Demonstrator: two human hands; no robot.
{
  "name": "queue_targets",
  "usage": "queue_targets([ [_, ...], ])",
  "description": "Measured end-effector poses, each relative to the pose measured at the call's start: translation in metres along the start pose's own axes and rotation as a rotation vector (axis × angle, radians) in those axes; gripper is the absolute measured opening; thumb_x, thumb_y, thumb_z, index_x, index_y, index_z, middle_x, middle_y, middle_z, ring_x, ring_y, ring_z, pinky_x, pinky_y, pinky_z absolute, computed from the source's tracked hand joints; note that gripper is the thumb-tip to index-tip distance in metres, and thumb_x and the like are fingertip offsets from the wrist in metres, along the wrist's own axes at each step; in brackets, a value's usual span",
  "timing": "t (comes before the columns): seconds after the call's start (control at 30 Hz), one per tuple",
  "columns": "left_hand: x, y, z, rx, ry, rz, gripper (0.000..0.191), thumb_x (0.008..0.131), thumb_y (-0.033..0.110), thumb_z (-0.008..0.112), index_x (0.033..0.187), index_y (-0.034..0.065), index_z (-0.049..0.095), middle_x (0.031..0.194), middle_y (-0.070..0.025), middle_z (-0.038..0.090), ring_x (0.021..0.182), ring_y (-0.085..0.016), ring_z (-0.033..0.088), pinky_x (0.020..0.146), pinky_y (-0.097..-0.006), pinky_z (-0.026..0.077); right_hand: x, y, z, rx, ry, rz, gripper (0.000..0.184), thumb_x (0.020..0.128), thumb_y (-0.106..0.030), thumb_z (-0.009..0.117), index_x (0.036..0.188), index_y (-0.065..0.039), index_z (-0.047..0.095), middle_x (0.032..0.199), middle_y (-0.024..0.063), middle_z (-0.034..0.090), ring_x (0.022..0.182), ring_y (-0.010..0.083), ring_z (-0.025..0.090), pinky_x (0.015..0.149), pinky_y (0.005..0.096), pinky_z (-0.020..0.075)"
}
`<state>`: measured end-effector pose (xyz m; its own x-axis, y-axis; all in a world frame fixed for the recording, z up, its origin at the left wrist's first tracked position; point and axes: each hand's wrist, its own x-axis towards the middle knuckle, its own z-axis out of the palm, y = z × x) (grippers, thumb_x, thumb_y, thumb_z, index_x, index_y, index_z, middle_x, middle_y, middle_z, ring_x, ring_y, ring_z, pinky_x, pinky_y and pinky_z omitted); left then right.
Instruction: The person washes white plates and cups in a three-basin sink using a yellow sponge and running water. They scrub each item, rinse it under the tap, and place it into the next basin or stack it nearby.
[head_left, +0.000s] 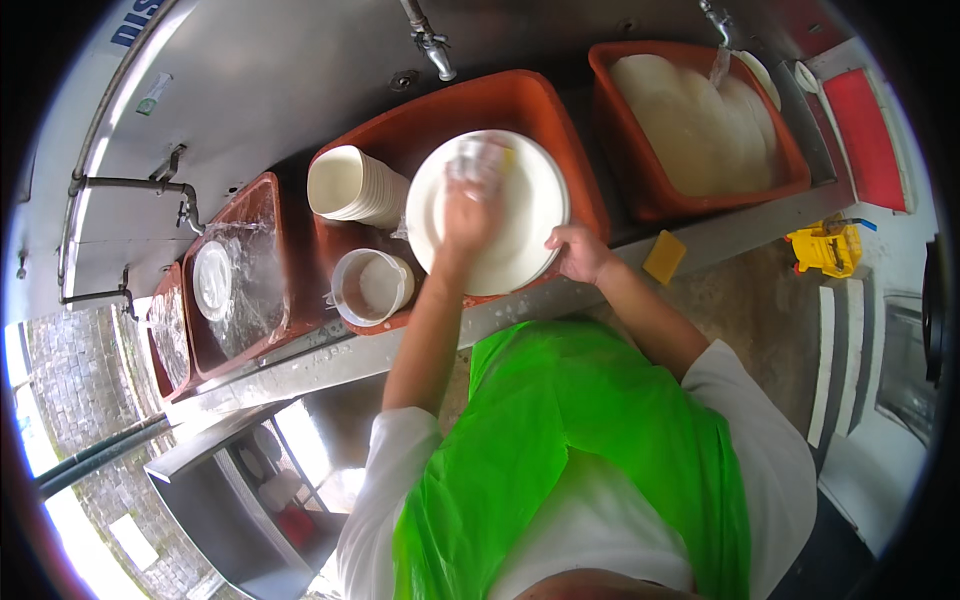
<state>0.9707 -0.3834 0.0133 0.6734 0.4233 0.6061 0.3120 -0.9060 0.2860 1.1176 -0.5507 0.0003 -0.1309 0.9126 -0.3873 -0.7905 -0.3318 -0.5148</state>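
Note:
Motion blurs my left hand (474, 191), whose foamy fingers press a sponge (508, 160) with a yellow side against the face of a white plate (525, 225). My right hand (581, 253) grips the plate's lower right rim, thumb on the edge. A second rim shows close along the plate's right side, so more than one plate may be stacked. They are over a reddish-brown plastic tub (525, 94). To the left in this tub lie a stack of cream containers (352, 184) and a clear plastic measuring jug (371, 289) with cloudy contents.
Water runs from a tap (718, 26) into a right tub (652, 180) of cloudy water and white plates. At left, another tub (281, 247) holds water and a white dish (212, 280). A yellow sponge (664, 256) sits on the metal sink edge (720, 217). Another tap (435, 52) hangs above.

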Motion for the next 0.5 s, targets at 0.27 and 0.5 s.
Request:
queue_targets([
  [0.27,-0.011,0.092,0.001,-0.562,-0.265,-0.130,0.051,0.105,0.030,0.047,0.144,-0.0009,0.048,0.137,-0.0241,0.057,0.132,-0.044,0.051,0.119,-0.0605,0.025,-0.010,0.017,-0.025,0.061,0.159,-0.255,0.044,0.086,-0.003,0.051,0.129,0.002,0.055,0.114,0.0130,0.065,0.100,0.0275,0.070,0.079,0.0474,0.0647],
  [0.5,-0.033,-0.037,0.001,-0.167,-0.208,-0.682,0.061,0.089,0.043,0.075,0.133,0.0034,0.061,0.126,-0.0227,0.066,0.111,-0.037,0.066,0.097,-0.0434,0.052,-0.039,0.014,-0.026,-0.192,0.204,-0.188,0.046,0.089,-0.006,0.061,0.134,0.003,0.053,0.117,0.0150,0.066,0.103,0.0261,0.070,0.078,0.0436,0.0650],
])
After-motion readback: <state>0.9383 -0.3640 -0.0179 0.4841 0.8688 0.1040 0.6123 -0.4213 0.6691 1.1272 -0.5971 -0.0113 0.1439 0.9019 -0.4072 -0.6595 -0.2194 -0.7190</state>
